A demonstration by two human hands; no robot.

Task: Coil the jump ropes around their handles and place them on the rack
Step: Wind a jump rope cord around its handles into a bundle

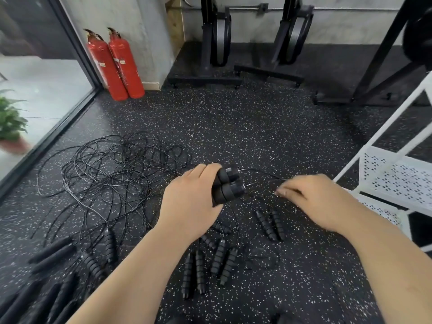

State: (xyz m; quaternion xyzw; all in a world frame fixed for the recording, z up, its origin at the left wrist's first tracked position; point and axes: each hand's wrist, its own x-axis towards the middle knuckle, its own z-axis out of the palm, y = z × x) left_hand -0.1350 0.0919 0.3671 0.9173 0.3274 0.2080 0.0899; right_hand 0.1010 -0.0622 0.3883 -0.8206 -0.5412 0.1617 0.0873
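Note:
My left hand [191, 197] grips two black jump rope handles [230, 184] side by side, their ends pointing right. A thin black rope [259, 171] runs from the handle ends toward my right hand [311, 199], which pinches it between curled fingers. A tangle of black ropes [117, 167] lies on the floor to the left. Several more ribbed black handles [210, 265] lie on the floor below my hands, with two more ribbed handles [270, 224] under my right wrist. The white perforated rack [395, 174] stands at the right.
Two red fire extinguishers [117, 64] lean at the wall corner. Black gym machine bases [205, 78] stand at the back. A glass door and a potted plant [10, 122] are at the left. Smooth black handles [51, 253] lie at the lower left on the speckled rubber floor.

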